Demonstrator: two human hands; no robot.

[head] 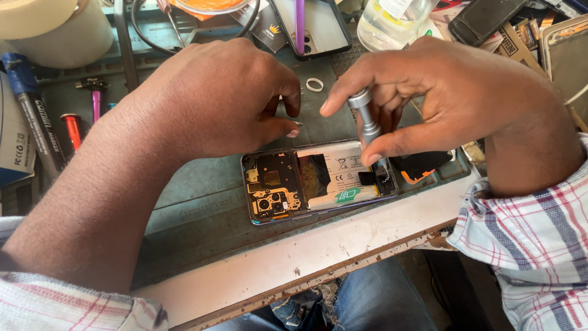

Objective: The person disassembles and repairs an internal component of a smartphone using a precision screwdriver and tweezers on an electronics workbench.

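Opened phone (318, 181) lies at frame centre on green mat (202, 184). Your right hand (447, 92) grips grey screwdriver (369, 125), tip at phone's right end. Left hand (214, 98) pinches 1 tiny part; cannot tell which. Keep driver upright, press lightly.

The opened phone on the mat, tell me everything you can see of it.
The opened phone lies flat, back cover off, lengthwise on the grey-green work mat near the bench edge. Its left end shows a dark circuit board with gold parts and camera lenses; a pale battery with a green tab fills the middle. The frame looks bluish metal. A silver screwdriver, held in the right hand, stands on its right end; the left hand hovers just behind.
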